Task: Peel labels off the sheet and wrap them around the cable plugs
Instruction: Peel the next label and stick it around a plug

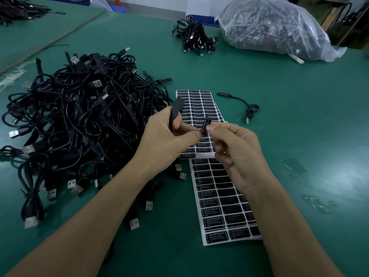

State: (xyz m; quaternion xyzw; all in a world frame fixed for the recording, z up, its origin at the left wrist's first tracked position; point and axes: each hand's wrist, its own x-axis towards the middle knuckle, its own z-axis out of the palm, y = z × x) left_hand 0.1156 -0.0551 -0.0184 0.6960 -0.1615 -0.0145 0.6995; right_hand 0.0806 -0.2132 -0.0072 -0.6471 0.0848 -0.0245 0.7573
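Left hand [167, 140] grips black plug [176, 110], tip up. Right hand [237, 148] pinches peeled label [205, 125] between thumb and forefinger, beside plug. Label sheets [217, 188] flat beneath both hands. Cable pile [79, 120] left of left hand.

Dim, cool overhead light. A pale sheen of glare spreads over the green tabletop [329, 156] at right. Edges bow (wide-angle lens), and far corners look soft and dark.
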